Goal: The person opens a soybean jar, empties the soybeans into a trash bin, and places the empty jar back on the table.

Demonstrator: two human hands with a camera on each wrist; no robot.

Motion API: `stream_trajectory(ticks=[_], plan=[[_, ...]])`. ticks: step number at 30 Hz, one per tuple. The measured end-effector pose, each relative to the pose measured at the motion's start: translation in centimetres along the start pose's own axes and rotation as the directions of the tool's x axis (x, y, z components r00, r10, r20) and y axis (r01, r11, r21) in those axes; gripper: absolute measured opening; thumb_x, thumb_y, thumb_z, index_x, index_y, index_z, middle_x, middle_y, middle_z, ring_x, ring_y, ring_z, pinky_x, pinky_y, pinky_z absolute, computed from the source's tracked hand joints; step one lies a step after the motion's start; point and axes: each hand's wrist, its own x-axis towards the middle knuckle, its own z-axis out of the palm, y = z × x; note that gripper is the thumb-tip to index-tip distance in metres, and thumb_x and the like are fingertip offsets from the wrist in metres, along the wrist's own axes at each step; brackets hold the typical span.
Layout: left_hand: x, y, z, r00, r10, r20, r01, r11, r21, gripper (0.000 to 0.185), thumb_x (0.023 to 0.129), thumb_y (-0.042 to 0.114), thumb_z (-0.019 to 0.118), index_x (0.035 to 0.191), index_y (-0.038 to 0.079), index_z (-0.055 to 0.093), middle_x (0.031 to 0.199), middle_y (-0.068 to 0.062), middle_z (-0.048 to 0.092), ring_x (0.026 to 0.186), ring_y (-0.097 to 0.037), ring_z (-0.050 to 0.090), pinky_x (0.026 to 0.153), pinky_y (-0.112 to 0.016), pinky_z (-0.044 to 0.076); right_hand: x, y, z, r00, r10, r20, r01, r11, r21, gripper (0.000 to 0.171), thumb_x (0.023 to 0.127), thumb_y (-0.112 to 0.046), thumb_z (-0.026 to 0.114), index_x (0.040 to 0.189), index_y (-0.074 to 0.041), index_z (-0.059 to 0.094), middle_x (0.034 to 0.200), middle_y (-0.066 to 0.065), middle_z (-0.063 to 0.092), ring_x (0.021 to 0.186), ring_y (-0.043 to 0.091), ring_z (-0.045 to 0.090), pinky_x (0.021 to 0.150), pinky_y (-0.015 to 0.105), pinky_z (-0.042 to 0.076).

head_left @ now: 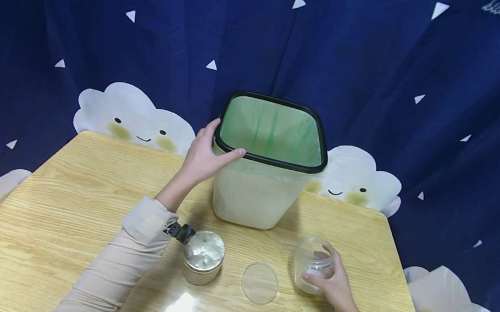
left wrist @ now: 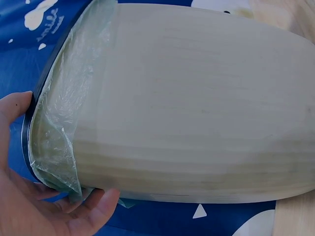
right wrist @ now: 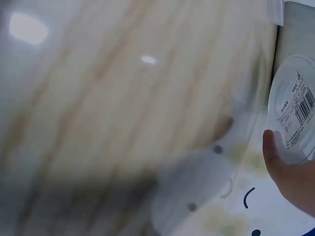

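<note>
My left hand grips the black rim of a trash bin, thumb on the front edge and fingers along the left side. A green liner bag hangs folded over that rim in the left wrist view. My right hand holds a clear plastic jar low over the table's right side. In the right wrist view, a white barcode label shows on the jar, with the thumb pressed at its edge; the other fingers are hidden there.
A round silvery can with a crumpled foil-like top stands beside the left wrist. A clear round lid lies flat on the wooden table, between can and jar. Behind the table hangs a dark blue curtain with white clouds and triangles.
</note>
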Motion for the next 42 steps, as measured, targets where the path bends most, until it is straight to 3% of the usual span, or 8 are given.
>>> stream_trajectory(ticks=[5,12,18,27,30,34,39,42], plan=[[0.0,0.0,0.0,1.0,0.002,0.001,-0.002,1.0,-0.002,0.088,0.075,0.044,0.068,0.143,0.009,0.024,0.14,-0.017,0.031,0.127,-0.03,0.031,0.101,-0.044,0.029,-0.2,0.4,0.4,1.0,0.019,0.018,-0.018,1.0,-0.021,0.091,0.065,-0.01,0.08,0.139,-0.005,0.027,0.126,0.021,0.047,0.114,0.035,0.045,0.095,0.04,0.032],[0.1,-0.2,0.1,1.0,0.009,-0.002,-0.009,1.0,0.004,0.088,0.075,0.045,0.067,0.143,0.008,0.025,0.14,-0.017,0.032,0.127,-0.03,0.031,0.101,-0.044,0.029,-0.5,0.7,0.3,1.0,0.014,0.021,-0.013,0.999,-0.033,0.089,0.066,-0.01,0.08,0.138,-0.005,0.028,0.126,0.021,0.047,0.115,0.036,0.043,0.094,0.039,0.033],[0.0,-0.2,0.1,1.0,0.01,-0.001,-0.01,1.0,-0.003,0.088,0.075,0.045,0.067,0.143,0.009,0.024,0.14,-0.017,0.031,0.127,-0.03,0.031,0.101,-0.045,0.029,-1.1,1.0,-0.4,1.0,0.025,0.015,-0.024,0.997,-0.079,0.089,0.066,-0.011,0.08,0.139,-0.007,0.028,0.127,0.021,0.045,0.118,0.038,0.039,0.095,0.048,0.029],[0.2,-0.4,0.2,1.0,0.013,-0.005,-0.013,1.0,-0.007,0.087,0.076,0.045,0.067,0.143,0.008,0.025,0.14,-0.016,0.031,0.127,-0.03,0.032,0.101,-0.044,0.029,-2.2,2.4,-2.1,0.992,-0.036,0.123,0.031,0.998,0.046,0.096,0.062,0.001,0.078,0.14,0.0,0.023,0.131,0.029,0.04,0.122,0.041,0.036,0.095,0.016,0.028],[0.3,-0.4,0.2,1.0,0.015,-0.008,-0.015,1.0,-0.009,0.088,0.076,0.045,0.067,0.143,0.008,0.025,0.14,-0.016,0.031,0.127,-0.03,0.032,0.101,-0.044,0.029,-2.3,2.8,-2.3,0.987,-0.051,0.154,0.04,0.997,0.072,0.098,0.06,0.002,0.079,0.14,0.002,0.021,0.134,0.03,0.036,0.124,0.043,0.032,0.105,0.036,0.02],[0.2,-0.4,0.1,1.0,0.013,-0.007,-0.013,1.0,-0.012,0.088,0.076,0.046,0.067,0.143,0.008,0.025,0.14,-0.016,0.031,0.127,-0.029,0.032,0.101,-0.044,0.029,-2.5,3.0,-2.5,0.989,-0.019,0.149,0.012,0.999,0.047,0.102,0.059,-0.001,0.08,0.14,0.002,0.019,0.134,0.03,0.036,0.123,0.046,0.03,0.102,0.056,0.015],[0.2,-0.3,0.1,1.0,0.009,-0.003,-0.009,1.0,-0.012,0.088,0.076,0.046,0.067,0.143,0.009,0.024,0.14,-0.015,0.031,0.127,-0.029,0.031,0.101,-0.044,0.029,-3.1,2.5,-2.9,0.993,-0.031,0.11,0.028,0.999,0.03,0.097,0.063,0.001,0.078,0.14,0.001,0.019,0.132,0.027,0.036,0.118,0.029,0.041,0.093,0.022,0.035],[0.1,-0.2,0.1,1.0,0.011,-0.005,-0.011,1.0,-0.011,0.088,0.076,0.045,0.067,0.143,0.009,0.025,0.14,-0.016,0.031,0.127,-0.029,0.031,0.101,-0.044,0.029,-3.3,1.7,-3.3,0.99,-0.101,0.096,0.096,0.993,0.064,0.094,0.067,0.006,0.074,0.141,0.002,0.016,0.132,0.028,0.033,0.117,0.012,0.041,0.089,0.011,0.033]])
